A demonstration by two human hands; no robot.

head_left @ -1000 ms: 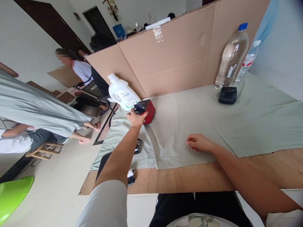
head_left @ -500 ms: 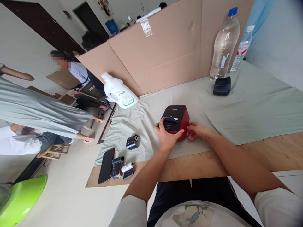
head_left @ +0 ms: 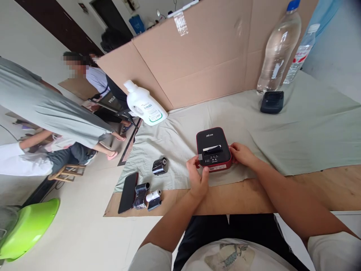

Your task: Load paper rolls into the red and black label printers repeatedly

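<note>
A small black-topped printer with red sides [head_left: 213, 141] sits on the cloth in front of me, its front turned towards me. A short dark strip with a white edge [head_left: 213, 149] shows at the slot in its top. My left hand [head_left: 197, 175] grips the front left corner, thumb at the front and fingers along the left side. A small grey piece [head_left: 200, 157] shows by those fingertips; whether they hold it I cannot tell. My right hand [head_left: 242, 153] is closed against the right side, its fingertips partly hidden behind the printer.
Left of the printer lie a dark roll [head_left: 160, 166], another dark roll [head_left: 141, 195], a white roll with a dark strip [head_left: 153, 199] and a black phone [head_left: 128, 192]. A white jug [head_left: 145, 103], a black device [head_left: 272, 102] and a large water bottle [head_left: 279, 49] stand before cardboard [head_left: 203, 56]. People are at left.
The printer has turned so its front faces me more. My left fingers have moved from the strip on top to the left edge. The strip now stands out less.
</note>
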